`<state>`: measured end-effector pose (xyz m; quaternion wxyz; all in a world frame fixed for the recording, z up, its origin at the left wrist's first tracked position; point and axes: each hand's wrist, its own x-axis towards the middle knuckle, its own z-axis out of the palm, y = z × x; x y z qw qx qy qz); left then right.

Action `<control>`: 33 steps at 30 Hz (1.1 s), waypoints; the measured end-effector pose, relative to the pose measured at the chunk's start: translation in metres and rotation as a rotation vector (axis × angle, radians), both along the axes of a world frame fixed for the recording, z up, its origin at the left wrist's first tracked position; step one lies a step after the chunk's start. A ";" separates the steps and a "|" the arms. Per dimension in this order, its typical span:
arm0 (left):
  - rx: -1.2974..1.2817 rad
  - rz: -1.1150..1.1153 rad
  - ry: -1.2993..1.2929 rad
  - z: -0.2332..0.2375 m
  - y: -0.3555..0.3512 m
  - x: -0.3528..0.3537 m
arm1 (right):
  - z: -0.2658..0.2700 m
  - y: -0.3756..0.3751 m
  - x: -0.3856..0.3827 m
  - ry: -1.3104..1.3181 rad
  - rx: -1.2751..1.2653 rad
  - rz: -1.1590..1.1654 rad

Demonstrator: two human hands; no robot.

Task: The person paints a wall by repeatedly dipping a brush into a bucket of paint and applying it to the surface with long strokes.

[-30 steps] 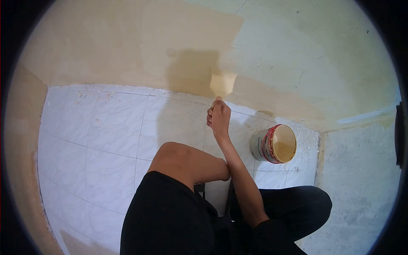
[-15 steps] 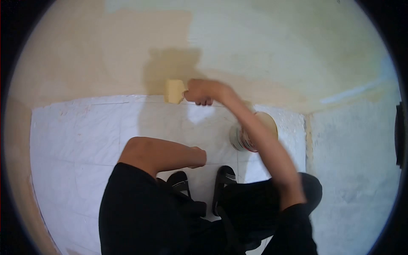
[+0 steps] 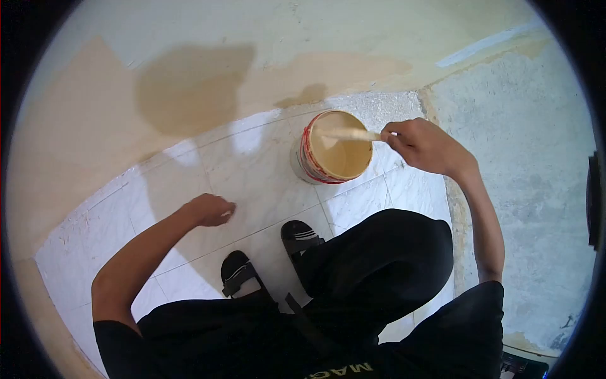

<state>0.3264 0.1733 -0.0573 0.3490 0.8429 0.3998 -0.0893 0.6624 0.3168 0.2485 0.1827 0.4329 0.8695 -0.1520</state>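
Observation:
A round paint bucket (image 3: 304, 155) with a red-smeared rim stands on the tiled floor, with beige paint inside. My right hand (image 3: 424, 144) is just right of the bucket, fingers wrapped round the handle end of a paint brush (image 3: 353, 134). The brush reaches left over the bucket's opening, its bristle end within the rim and coated in beige. Away to the lower left of the bucket, my left hand (image 3: 213, 210) hangs above the floor with its fingers curled in; whatever they may hold is too small to make out.
Beyond the floor rises a wall (image 3: 278, 38) with beige painted patches. A bare grey wall (image 3: 517, 164) stands at the right. My sandals (image 3: 240, 271) are on white tiles (image 3: 252, 170) below the bucket. A dark object lies at the bottom right.
The brush has moved from the wall's lower edge to over the bucket with my right hand. My left hand has moved left and forward. The view has turned, and the bucket's opening is now uncovered.

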 end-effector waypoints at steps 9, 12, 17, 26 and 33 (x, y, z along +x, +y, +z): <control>0.008 0.109 0.221 0.017 -0.009 -0.044 | -0.129 0.055 0.017 -0.193 0.220 0.401; 0.054 0.243 0.061 0.035 0.002 -0.027 | -0.147 0.062 0.012 -0.190 0.198 0.428; -0.007 0.234 0.109 0.028 0.023 -0.021 | -0.158 0.067 0.018 -0.187 0.235 0.439; 0.021 0.212 0.126 0.010 0.037 -0.035 | -0.174 0.061 0.020 -0.271 0.210 0.382; 0.015 0.257 0.143 0.010 0.033 -0.042 | -0.176 0.068 0.029 -0.256 0.181 0.369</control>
